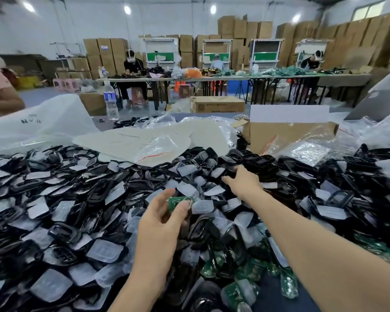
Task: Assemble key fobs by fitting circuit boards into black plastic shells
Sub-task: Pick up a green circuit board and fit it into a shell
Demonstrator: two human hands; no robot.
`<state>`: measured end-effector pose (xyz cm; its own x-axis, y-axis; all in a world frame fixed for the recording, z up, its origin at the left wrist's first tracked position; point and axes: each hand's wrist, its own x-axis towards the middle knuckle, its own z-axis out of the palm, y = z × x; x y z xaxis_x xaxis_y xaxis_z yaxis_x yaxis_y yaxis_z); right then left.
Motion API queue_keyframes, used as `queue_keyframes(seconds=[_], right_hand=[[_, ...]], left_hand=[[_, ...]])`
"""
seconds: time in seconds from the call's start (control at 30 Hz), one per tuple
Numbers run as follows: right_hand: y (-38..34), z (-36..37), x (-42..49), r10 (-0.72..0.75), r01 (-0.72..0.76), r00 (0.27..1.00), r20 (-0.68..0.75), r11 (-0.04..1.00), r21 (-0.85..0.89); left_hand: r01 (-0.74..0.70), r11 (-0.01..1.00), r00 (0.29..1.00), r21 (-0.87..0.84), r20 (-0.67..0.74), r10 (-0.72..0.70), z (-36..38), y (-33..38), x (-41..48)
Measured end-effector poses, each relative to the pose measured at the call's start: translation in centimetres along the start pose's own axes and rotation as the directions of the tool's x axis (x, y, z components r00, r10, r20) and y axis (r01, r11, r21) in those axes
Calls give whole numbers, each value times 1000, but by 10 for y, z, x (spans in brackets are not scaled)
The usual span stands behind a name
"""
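A big heap of black plastic shells (61,233) mixed with translucent rubber pads (105,251) covers the table in front of me. My left hand (160,219) pinches a green circuit board (178,202) between thumb and fingers, just above the heap's middle. My right hand (243,182) reaches farther out, palm down, with its fingers touching a black shell (229,174) in the heap; whether it grips that shell is hidden by the hand. More green circuit boards (245,271) lie loose at the near right, under my right forearm.
Behind the heap lie plastic bags (158,143), a white sack (43,124), an open cardboard box (288,131) and a water bottle (110,100). Another person's arm (0,97) is at the far left. Other workers sit at long tables (212,78) before stacked cartons.
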<state>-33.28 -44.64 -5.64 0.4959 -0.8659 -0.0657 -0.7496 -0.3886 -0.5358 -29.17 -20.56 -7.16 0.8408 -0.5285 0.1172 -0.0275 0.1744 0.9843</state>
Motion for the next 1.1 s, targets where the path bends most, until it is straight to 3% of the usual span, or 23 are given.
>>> queue_keyframes(seconds=[0.27,0.43,0.6,0.77,0.87,0.93,1.1], right_hand=[[7,-12,4,-64,41,995,79,964,262],[15,-34,-27,-98,83,995,1,848,523],[19,-51,-86,-173,30,983,60,478,878],[32,-28,-135,-236,-181,948,215,157,971],[34,-10,-148,-260,-251,936,239,-15,968],[32,-3,-154,-282,-223,935,216,9,975],[26,7,-162,-293,-12,949,116,332,943]], left_hand=[[78,919,997,-388,16,-78,-6,6,4],[105,883,994,-457,78,-78,-9,11,-3],[118,901,991,-418,106,-81,-4,16,-11],[60,945,993,-322,116,-24,3,17,-17],[68,960,985,-270,170,-22,5,15,-19],[87,963,979,-257,201,-35,7,13,-19],[69,976,970,-209,242,-17,7,9,-18]])
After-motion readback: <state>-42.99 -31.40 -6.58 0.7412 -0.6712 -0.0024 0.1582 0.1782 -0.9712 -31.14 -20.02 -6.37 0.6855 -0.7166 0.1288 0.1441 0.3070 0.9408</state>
